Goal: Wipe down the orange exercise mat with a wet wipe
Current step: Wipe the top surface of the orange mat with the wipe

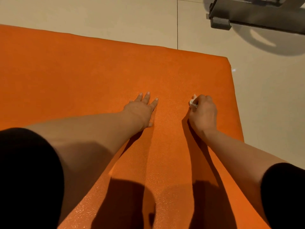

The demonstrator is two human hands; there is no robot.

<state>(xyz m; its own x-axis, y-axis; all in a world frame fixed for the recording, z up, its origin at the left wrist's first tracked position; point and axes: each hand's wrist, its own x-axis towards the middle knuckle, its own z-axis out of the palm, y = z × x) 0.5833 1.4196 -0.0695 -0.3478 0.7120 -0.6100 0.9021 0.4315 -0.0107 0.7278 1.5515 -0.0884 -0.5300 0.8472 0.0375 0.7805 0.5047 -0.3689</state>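
Note:
The orange exercise mat (pixel 82 71) fills most of the view, its far right corner rounded near the upper right. My left hand (pixel 142 109) rests flat on the mat with straight, spread fingers. To its right, my right hand (pixel 203 113) is curled round a small white wet wipe (pixel 193 102), bunched up and pressed on the mat. Only a bit of the wipe shows past the fingers. Both forearms reach out from black sleeves at the bottom corners.
Pale tiled floor (pixel 115 19) lies beyond the mat's far and right edges. A grey metal frame of some equipment (pixel 244 17) stands at the top right, casting a shadow on the tiles.

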